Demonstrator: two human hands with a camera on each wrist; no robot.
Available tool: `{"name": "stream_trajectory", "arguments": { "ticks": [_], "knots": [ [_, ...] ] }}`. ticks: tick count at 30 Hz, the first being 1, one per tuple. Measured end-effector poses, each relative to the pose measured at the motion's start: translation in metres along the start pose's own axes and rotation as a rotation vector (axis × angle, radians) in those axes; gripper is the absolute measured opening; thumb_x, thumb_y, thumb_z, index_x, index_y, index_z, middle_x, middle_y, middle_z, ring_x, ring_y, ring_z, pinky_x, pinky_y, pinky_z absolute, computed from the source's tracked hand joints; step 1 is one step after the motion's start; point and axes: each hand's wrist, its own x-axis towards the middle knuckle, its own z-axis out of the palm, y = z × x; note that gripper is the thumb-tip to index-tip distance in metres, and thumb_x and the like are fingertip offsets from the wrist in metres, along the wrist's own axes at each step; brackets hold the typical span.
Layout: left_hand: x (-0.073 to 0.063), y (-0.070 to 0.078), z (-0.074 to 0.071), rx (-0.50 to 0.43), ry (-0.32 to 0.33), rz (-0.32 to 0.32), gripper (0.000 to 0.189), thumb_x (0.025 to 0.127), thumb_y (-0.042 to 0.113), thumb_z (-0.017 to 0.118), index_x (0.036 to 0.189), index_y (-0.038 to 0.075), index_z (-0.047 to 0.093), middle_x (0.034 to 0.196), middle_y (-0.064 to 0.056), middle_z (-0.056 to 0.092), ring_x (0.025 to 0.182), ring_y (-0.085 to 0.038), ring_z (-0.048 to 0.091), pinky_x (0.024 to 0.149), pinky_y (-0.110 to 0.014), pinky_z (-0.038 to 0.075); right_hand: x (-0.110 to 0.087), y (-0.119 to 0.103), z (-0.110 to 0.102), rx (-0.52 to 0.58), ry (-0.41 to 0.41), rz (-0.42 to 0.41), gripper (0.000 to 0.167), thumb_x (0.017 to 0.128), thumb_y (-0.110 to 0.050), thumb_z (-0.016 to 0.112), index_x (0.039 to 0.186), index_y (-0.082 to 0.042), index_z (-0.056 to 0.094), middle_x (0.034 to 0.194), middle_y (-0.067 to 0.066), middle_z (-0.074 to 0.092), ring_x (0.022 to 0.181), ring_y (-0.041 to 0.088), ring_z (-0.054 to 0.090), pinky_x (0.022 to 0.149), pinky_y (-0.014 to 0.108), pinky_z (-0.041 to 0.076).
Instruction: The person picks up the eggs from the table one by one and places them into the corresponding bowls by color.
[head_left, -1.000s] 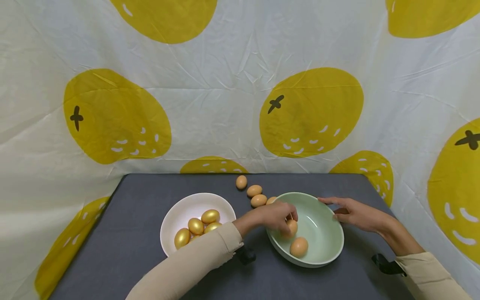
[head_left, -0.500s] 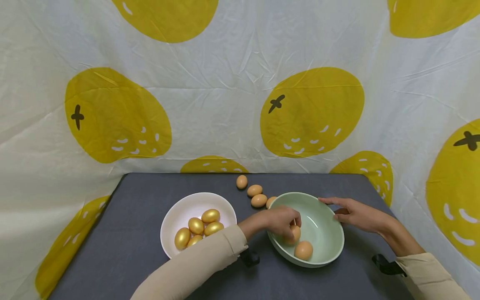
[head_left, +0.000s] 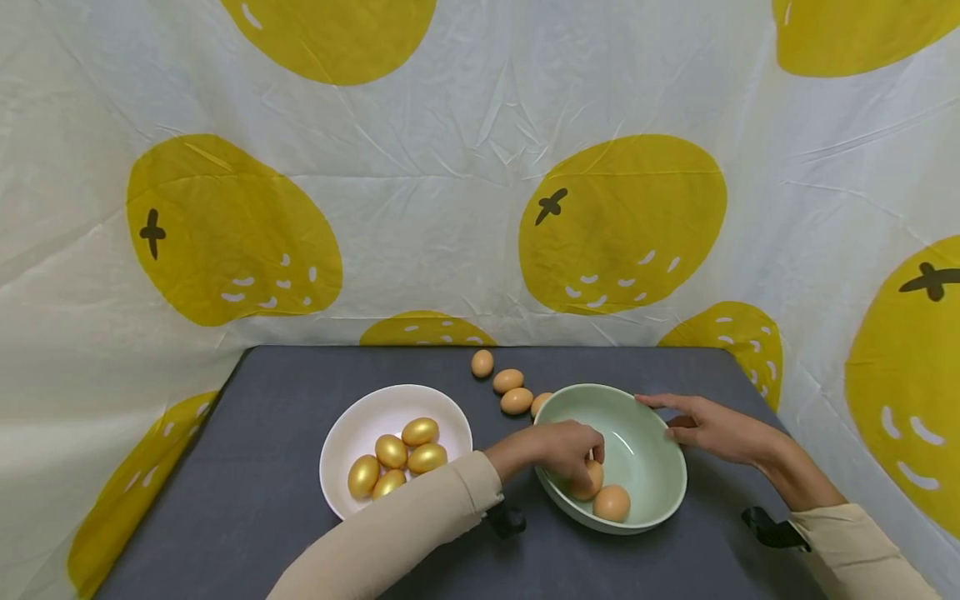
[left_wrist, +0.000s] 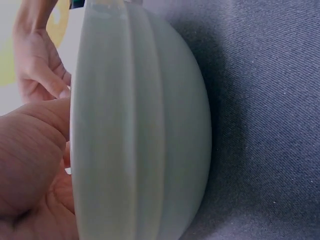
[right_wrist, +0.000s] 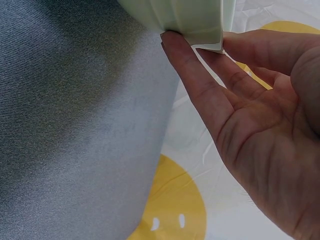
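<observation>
Fingers of the left hand (head_left: 561, 446) curl round an oval brown egg (head_left: 593, 482) beside another brown egg (head_left: 612, 504) inside a round pale-green bowl (head_left: 651, 475), its rim pinched by the right hand (head_left: 716, 427). Farther back, four brown eggs (head_left: 508, 382) lie on the dark-grey fabric-covered counter (head_left: 300, 387).

- No words, letters, numbers, labels or brand names can be read in any view.
- Dark cross-shaped marks (head_left: 153, 234) are printed on yellow fruit shapes (head_left: 247, 225) across the backdrop cloth (head_left: 427, 233), at left, right of centre and right edge of the head view; no lettering is formed by them.
</observation>
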Motion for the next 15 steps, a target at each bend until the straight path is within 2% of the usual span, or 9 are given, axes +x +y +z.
{"name": "stream_trajectory", "arguments": {
  "ticks": [4, 7, 12, 15],
  "knots": [
    [-0.001, 0.003, 0.0, 0.016, -0.016, -0.01, 0.025, 0.09, 0.022, 0.075, 0.111, 0.011, 0.067, 0.095, 0.006, 0.064, 0.082, -0.004, 0.057, 0.071, -0.013, 0.044, 0.0, 0.0, 0.0, 0.004, 0.005, -0.005, 0.059, 0.105, -0.005, 0.053, 0.158, 0.001, 0.028, 0.16, 0.035, 0.022, 0.127, 0.05, 0.054, 0.091, 0.035, 0.057],
    [-0.004, 0.001, -0.002, 0.004, -0.008, 0.007, 0.029, 0.096, 0.026, 0.07, 0.119, 0.009, 0.067, 0.104, 0.002, 0.068, 0.088, -0.004, 0.06, 0.074, -0.014, 0.045, 0.0, 0.0, 0.001, 0.006, 0.005, -0.007, 0.059, 0.104, -0.006, 0.053, 0.158, 0.001, 0.028, 0.16, 0.035, 0.023, 0.127, 0.05, 0.054, 0.091, 0.034, 0.057],
    [-0.014, -0.006, -0.017, -0.065, 0.026, 0.096, 0.035, 0.099, 0.024, 0.067, 0.129, 0.006, 0.064, 0.124, -0.007, 0.067, 0.109, -0.011, 0.063, 0.086, -0.016, 0.047, 0.001, 0.0, 0.0, -0.002, 0.003, -0.005, 0.059, 0.104, -0.006, 0.053, 0.158, 0.0, 0.029, 0.159, 0.035, 0.024, 0.126, 0.051, 0.055, 0.09, 0.033, 0.057],
    [-0.021, -0.013, -0.028, -0.096, 0.062, 0.141, 0.035, 0.099, 0.023, 0.067, 0.13, 0.006, 0.064, 0.127, -0.007, 0.066, 0.113, -0.013, 0.063, 0.088, -0.015, 0.048, 0.0, 0.0, -0.001, 0.002, 0.0, 0.001, 0.059, 0.104, -0.006, 0.053, 0.158, 0.0, 0.029, 0.159, 0.035, 0.023, 0.127, 0.051, 0.054, 0.09, 0.034, 0.057]
  ]
}}
